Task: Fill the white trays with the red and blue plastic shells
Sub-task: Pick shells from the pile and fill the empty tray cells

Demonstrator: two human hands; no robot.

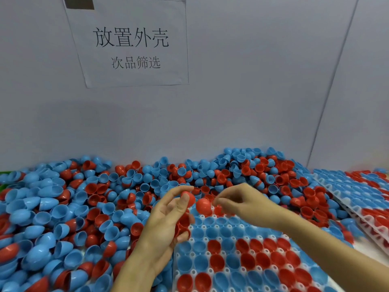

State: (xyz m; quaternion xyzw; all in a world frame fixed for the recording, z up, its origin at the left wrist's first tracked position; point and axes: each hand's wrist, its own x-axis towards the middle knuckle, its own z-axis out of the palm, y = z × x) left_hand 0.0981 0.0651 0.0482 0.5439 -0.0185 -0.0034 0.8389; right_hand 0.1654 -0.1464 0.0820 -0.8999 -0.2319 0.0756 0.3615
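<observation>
A white tray (192, 255) lies in front of me, most of its cells filled with blue and red shells. My left hand (166, 220) hovers over the tray's far left corner. It grips a nested stack of red shells (182, 226) in the palm and holds one more red shell (188, 197) at its fingertips. My right hand (237, 202) reaches in from the right above the tray's far edge. Thumb and finger pinch the rim of a single red shell (203, 206), dome towards me, between the two hands.
A deep pile of loose red and blue shells (84, 207) covers the table to the left and behind the tray. Filled white trays (357, 197) are stacked at the right. A grey wall with a paper sign (134, 43) closes the back.
</observation>
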